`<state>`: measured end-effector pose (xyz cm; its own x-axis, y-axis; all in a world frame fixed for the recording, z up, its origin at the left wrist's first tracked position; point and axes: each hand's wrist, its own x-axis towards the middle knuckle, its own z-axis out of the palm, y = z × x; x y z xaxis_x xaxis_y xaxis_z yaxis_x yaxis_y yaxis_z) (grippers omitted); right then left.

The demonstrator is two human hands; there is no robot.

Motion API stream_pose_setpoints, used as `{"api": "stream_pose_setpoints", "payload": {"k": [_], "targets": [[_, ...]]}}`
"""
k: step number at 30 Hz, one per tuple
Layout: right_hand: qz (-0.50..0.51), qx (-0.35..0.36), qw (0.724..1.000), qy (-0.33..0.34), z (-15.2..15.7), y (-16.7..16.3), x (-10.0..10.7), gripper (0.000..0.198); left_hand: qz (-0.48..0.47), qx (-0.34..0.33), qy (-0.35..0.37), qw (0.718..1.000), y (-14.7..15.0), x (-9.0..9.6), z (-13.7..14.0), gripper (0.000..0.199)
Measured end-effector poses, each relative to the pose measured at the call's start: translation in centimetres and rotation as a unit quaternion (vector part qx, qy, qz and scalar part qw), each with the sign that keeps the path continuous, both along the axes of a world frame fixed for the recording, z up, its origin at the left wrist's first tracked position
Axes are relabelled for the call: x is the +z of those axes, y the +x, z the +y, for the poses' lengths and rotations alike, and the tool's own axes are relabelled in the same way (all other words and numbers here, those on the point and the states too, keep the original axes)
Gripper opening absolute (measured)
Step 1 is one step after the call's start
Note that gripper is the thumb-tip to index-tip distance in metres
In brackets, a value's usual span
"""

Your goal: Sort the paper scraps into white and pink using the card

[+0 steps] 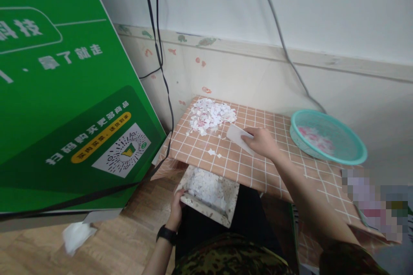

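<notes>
Fingers (250, 137) pinch flat white card (237, 136) (rt hand (263, 142)) nr paper scraps (209, 116).

Checked table (258, 167), paper scrap pile (210, 115), teal basin (327, 136) at right

The worktop (245, 159) lies bare at its middle, hemmed by a paper scrap pile (211, 115) at eleven o'clock and a teal basin (327, 137) at three.
</notes>
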<state>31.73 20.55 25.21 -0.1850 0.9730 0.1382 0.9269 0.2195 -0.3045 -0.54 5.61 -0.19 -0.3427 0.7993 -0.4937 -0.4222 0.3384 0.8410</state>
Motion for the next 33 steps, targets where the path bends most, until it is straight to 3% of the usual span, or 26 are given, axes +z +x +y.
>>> {"api": "stream_pose_setpoints", "payload": {"k": [13, 33], "targets": [[0.057, 0.063, 0.996, -0.038, 1.4, -0.3, 0.4, 0.023, -0.006, -0.002, -0.011, 1.000, -0.1, -1.1, 0.1, 0.035], [0.084, 0.088, 0.992, -0.033, 2.2, -1.2, 0.7, 0.026, -0.014, -0.002, -0.009, 1.000, -0.2, -1.6, 0.0, 0.041]]}}
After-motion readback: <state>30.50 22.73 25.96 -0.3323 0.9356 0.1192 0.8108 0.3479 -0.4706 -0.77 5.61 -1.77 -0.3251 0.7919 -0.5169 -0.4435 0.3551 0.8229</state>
